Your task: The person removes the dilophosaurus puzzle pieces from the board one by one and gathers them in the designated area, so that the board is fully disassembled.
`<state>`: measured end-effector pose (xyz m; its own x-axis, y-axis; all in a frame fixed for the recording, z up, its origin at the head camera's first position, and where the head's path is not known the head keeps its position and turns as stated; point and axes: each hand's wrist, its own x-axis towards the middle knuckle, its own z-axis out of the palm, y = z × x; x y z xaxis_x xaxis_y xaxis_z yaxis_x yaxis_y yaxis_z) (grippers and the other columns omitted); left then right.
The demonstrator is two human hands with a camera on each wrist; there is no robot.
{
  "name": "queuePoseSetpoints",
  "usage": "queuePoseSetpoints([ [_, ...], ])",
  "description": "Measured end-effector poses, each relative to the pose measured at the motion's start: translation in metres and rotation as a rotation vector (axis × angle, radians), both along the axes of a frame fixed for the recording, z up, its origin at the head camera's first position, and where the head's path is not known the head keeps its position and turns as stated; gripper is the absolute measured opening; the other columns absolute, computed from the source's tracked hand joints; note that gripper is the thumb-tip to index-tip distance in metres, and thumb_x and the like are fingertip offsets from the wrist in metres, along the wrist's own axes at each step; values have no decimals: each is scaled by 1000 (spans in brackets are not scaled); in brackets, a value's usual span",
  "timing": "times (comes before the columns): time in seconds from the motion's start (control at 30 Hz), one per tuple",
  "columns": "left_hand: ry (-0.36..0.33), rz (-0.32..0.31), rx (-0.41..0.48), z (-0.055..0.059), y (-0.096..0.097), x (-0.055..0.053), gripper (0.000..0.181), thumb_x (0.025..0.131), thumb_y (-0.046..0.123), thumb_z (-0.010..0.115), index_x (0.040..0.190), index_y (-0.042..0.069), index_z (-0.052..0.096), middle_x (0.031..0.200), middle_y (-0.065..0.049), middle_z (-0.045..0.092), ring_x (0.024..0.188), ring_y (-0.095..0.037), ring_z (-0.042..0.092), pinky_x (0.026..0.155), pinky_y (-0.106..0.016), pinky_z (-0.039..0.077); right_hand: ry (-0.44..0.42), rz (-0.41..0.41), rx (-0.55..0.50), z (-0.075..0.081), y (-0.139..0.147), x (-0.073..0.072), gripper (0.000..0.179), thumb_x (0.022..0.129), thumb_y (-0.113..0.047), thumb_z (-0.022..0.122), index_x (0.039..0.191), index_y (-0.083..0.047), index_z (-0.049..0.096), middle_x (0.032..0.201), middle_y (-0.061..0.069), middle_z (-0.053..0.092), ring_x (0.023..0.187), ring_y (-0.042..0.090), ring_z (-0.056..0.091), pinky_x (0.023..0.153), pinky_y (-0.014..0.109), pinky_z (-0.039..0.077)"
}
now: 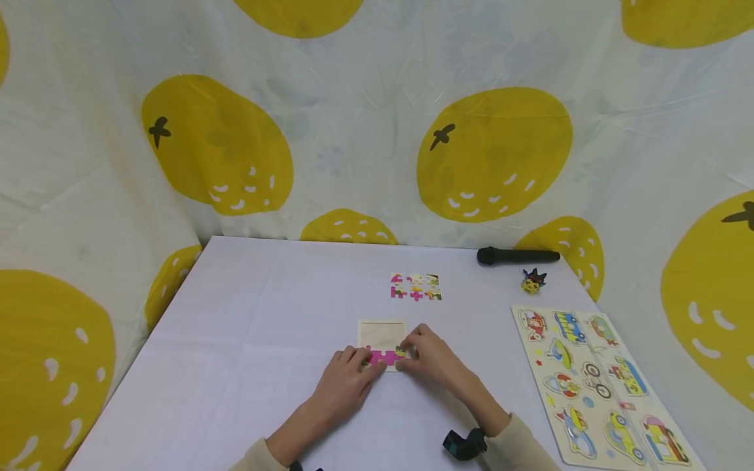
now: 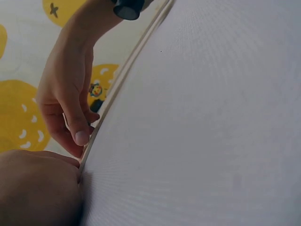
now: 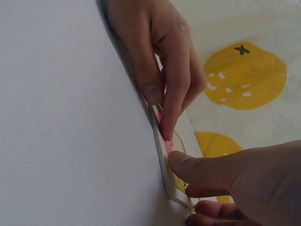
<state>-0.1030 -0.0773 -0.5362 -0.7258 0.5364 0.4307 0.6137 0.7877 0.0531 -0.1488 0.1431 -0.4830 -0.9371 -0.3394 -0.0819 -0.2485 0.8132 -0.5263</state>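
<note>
A small wooden puzzle tray [image 1: 382, 333] lies in front of me, its far half bare wood. Along its near side runs a row of joined pink puzzle pieces [image 1: 383, 357]. My left hand [image 1: 344, 381] rests over the tray's left end, a fingertip touching the pink row in the right wrist view. At the right end, my right hand [image 1: 437, 359] pinches a green-and-yellow puzzle piece [image 1: 400, 352] between thumb and fingers, at the end of the row. Beyond the tray lie several loose puzzle pieces [image 1: 415, 287], set out in two rows.
To the right lies a large picture board [image 1: 601, 386] with vehicle shapes. A black microphone [image 1: 518, 256] and a small yellow-and-dark figurine [image 1: 533, 280] are at the back right. White cloth covers the table [image 1: 247, 307]. A fruit-patterned curtain [image 1: 353, 131] hangs behind it.
</note>
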Motion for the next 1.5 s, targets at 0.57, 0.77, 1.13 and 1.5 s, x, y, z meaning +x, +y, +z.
queuePoseSetpoints([
  [0.57,-32,11,-12,0,0,0,29,95,30,66,124,32,69,119,-1,63,107,-20,55,89,-37,49,-49,8,-76,-4,4,0,33,79,-24,85,103,-10,67,95,1,52,85,14,49,71,22,45],
  [0.77,-42,11,-13,3,0,1,28,96,31,65,124,32,69,120,-1,63,106,-20,56,89,-38,50,-73,11,-147,-5,5,-1,30,83,-19,83,102,-11,61,90,0,57,81,13,50,68,19,46],
  [1.13,-64,9,-20,5,0,2,30,96,31,65,126,31,69,123,1,65,111,-19,57,92,-39,50,-95,31,-224,-6,9,-4,21,87,-15,78,99,-11,61,83,-3,59,77,12,53,66,18,46],
  [1.5,-34,2,2,1,-1,1,31,96,19,63,124,30,71,121,0,65,109,-19,57,89,-37,50,-110,-4,-284,-4,17,-8,17,91,-14,73,104,-10,64,87,0,62,77,11,54,66,18,49],
])
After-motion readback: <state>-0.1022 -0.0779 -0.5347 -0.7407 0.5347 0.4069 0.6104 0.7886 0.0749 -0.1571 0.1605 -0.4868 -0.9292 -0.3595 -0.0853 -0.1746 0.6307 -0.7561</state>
